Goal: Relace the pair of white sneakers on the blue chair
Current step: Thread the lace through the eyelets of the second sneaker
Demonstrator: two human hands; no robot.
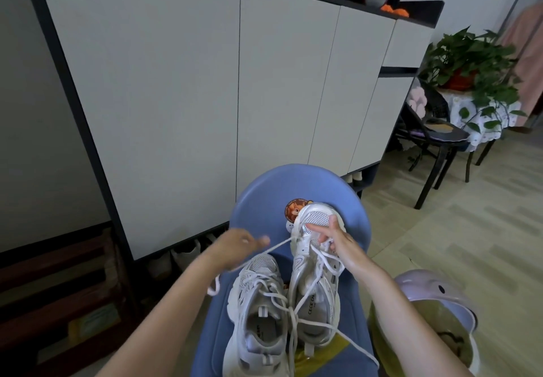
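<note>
Two white sneakers (288, 297) sitting side by side on blue chair (264, 194), left hand (235, 247) pinching taut lace (282, 244) out sideways, right hand (338, 244) gripping tilted right sneaker (316, 259) near its toe.

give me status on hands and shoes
Left hand pulling lace taut. Right hand steadying right sneaker. Left sneaker waiting on blue chair. Nothing blocking.

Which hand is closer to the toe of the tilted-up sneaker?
Right. The right hand rests on the raised sneaker near its toe; the left hand is off to its left, pulling the lace.
</note>
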